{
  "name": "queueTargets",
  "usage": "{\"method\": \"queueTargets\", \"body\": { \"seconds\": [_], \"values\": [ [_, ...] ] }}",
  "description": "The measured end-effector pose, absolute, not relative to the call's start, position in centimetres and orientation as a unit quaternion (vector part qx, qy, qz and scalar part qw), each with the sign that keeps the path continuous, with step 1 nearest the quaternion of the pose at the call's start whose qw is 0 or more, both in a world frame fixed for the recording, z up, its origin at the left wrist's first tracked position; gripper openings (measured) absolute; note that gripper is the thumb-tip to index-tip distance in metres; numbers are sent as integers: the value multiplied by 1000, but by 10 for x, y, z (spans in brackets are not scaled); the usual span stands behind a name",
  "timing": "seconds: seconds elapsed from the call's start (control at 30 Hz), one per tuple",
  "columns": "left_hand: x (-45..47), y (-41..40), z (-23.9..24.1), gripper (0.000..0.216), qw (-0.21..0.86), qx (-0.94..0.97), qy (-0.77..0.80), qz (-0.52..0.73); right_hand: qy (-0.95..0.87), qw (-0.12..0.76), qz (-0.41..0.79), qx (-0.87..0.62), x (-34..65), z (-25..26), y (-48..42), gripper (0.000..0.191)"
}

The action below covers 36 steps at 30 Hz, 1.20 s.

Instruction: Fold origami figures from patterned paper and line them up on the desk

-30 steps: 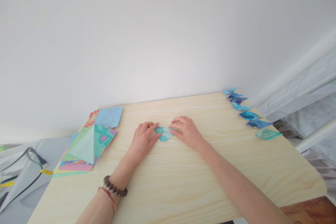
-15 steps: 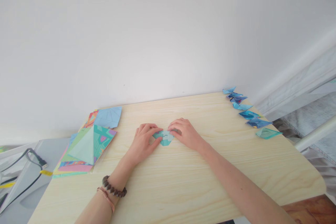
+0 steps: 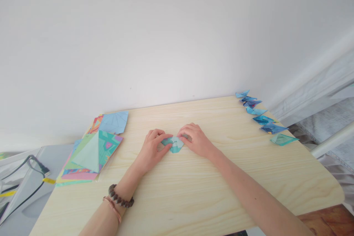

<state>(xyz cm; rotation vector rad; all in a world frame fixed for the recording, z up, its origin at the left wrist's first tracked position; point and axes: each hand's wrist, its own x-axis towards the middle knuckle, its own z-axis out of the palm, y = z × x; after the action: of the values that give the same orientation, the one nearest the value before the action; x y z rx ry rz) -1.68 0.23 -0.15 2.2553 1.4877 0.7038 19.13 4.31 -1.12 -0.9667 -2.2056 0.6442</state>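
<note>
Teal paper [image 3: 175, 146], left hand [image 3: 151, 148] and right hand [image 3: 199, 141] pinching its edges, has room around.

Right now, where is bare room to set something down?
Bare room lies between the forearms, nearer than the folded paper; between the right hand and the folded pieces; and beyond the paper to the wall. Crowded: left side under the paper stack, and the far right edge along those pieces.

1 USB plug [image 3: 44, 170]; white wall [image 3: 177, 37].
</note>
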Motion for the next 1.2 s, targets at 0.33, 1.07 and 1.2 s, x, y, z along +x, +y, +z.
{"method": "queueTargets", "body": {
  "seconds": [0.33,1.07,1.2],
  "values": [
    [-15,3,4,17,214,775,540,250,-842,317,240,-364,190,-10,42,11],
    [-15,3,5,17,221,781,533,238,-857,261,262,-359,190,-10,42,16],
    [-15,3,4,16,211,786,535,227,-855,259,265,-362,188,-10,42,13]
  ]
}}
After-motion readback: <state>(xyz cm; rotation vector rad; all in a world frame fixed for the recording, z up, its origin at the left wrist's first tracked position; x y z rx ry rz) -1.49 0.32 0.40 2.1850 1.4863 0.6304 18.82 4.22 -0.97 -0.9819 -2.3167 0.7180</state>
